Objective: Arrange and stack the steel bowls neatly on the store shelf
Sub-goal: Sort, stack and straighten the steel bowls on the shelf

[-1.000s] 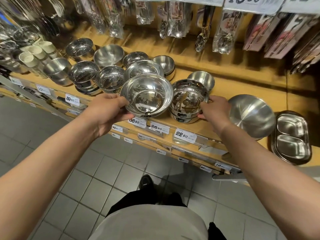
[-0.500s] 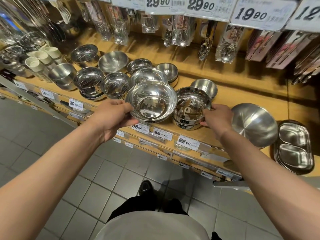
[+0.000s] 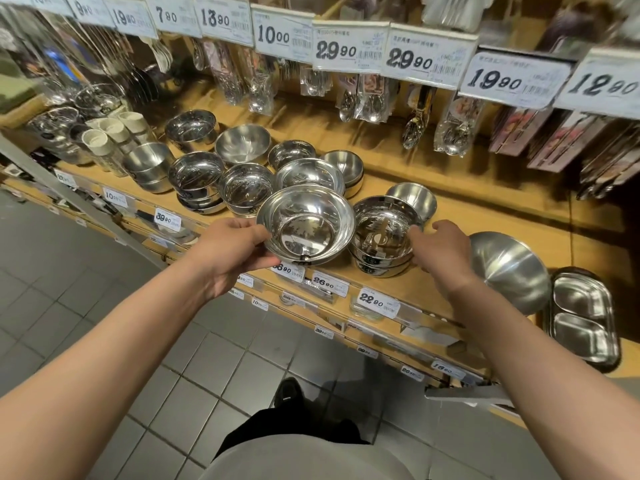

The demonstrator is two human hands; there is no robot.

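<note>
My left hand [image 3: 232, 252] grips the left rim of a wide shiny steel bowl [image 3: 306, 228], held just above the front edge of the wooden shelf [image 3: 485, 216]. Right of it stands a short stack of steel bowls [image 3: 381, 237] with dark labels. My right hand [image 3: 441, 249] is at the stack's right side, fingers loosely spread, fingertips touching its rim. Several more steel bowls [image 3: 242, 145] stand in rows behind and to the left. A large steel bowl [image 3: 509, 268] lies tipped on its side at the right.
Divided steel trays [image 3: 583, 317] lie at the far right of the shelf. White cups [image 3: 110, 133] stand at the left. Packaged spoons [image 3: 415, 119] hang above the shelf under price tags [image 3: 349, 50]. Price labels [image 3: 375, 301] line the shelf front. Grey floor tiles below.
The camera tilted up, showing more of the hanging tags. My right hand loosened from the side of the bowl stack and its fingers opened. The left hand keeps holding the wide bowl.
</note>
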